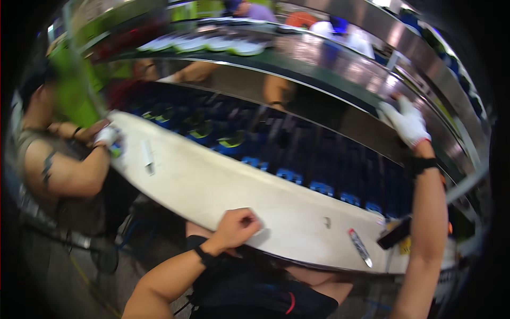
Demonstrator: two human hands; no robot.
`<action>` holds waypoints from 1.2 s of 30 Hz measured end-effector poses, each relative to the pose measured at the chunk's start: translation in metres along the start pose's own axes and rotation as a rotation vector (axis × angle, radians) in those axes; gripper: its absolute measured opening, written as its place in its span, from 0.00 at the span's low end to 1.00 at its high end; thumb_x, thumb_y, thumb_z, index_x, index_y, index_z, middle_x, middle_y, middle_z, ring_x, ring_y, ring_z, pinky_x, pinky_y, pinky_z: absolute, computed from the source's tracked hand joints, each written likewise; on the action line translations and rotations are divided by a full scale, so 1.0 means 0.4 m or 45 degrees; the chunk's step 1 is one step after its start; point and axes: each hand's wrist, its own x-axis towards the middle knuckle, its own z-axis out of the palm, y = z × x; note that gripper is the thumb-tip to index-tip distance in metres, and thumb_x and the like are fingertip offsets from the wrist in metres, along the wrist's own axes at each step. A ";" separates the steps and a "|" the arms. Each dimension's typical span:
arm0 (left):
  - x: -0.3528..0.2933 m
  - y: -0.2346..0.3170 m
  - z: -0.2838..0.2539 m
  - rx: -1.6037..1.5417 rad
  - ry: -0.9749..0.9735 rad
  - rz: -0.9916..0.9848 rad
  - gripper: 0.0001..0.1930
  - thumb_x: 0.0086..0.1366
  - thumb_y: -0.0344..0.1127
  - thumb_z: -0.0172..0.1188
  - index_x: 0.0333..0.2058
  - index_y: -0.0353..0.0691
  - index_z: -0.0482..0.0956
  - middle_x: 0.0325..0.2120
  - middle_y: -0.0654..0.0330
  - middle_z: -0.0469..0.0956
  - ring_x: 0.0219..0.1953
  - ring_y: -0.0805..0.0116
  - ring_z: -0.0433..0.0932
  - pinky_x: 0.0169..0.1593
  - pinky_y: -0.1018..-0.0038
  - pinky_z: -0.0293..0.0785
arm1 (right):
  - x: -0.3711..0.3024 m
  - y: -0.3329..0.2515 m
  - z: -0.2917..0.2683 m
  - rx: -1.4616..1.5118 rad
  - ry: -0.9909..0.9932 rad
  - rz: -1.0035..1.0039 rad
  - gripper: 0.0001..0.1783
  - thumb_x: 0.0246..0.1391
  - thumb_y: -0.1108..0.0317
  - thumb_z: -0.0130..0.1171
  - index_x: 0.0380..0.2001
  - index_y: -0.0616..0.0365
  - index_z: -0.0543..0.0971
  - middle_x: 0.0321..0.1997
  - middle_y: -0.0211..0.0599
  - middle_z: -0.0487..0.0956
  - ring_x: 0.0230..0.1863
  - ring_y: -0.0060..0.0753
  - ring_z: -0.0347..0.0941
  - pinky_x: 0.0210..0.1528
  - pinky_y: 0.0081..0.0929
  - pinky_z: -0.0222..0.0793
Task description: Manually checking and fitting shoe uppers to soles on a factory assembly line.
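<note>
While the left hand (bare, with a black band at the wrist) is held loosely curled above the near edge of the long off-white tabletop, the right hand, in a white fabric glove, is raised to the dark-green upper shelf with its shiny metal surround. The shelf runs beyond and above the tabletop. The right hand's fingers are extended and apart; no object can be made out in them, and blur prevents confirming contact with the shelf. The left hand shows no object, although the inside of its curl is in shadow.

Status: the work is judged to be at a reaching stage, with neither hand working on a piece at the tabletop. Dark pieces with bright blue ends form a row beyond the tabletop; others bearing yellow-green parts lie farther left. Flat white-and-green curved pieces lie together on the upper shelf, well left of the right hand. Finished and pending pieces cannot be told apart. The slender red-and-grey tool lies on the tabletop, untouched by either hand
</note>
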 end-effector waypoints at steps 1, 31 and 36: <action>-0.001 0.005 -0.001 -0.016 -0.025 -0.027 0.10 0.69 0.36 0.73 0.34 0.34 0.86 0.23 0.63 0.83 0.27 0.79 0.79 0.33 0.75 0.77 | 0.010 0.024 0.010 -0.027 0.021 -0.042 0.43 0.66 0.31 0.62 0.69 0.54 0.80 0.67 0.63 0.82 0.70 0.64 0.77 0.73 0.50 0.70; -0.552 -0.149 -0.156 0.042 -1.055 -0.430 0.17 0.79 0.40 0.60 0.32 0.35 0.76 0.25 0.55 0.77 0.31 0.61 0.77 0.40 0.61 0.73 | 0.133 0.112 0.139 -0.008 -0.061 -0.503 0.26 0.72 0.46 0.58 0.57 0.57 0.82 0.44 0.63 0.85 0.48 0.67 0.84 0.52 0.54 0.78; -0.460 -0.142 -0.092 0.313 -1.293 -0.266 0.15 0.68 0.40 0.65 0.27 0.34 0.80 0.23 0.47 0.80 0.28 0.47 0.79 0.37 0.52 0.73 | 0.116 0.076 0.103 -0.477 -0.070 -0.929 0.18 0.76 0.55 0.54 0.61 0.48 0.80 0.45 0.61 0.82 0.45 0.68 0.83 0.48 0.59 0.80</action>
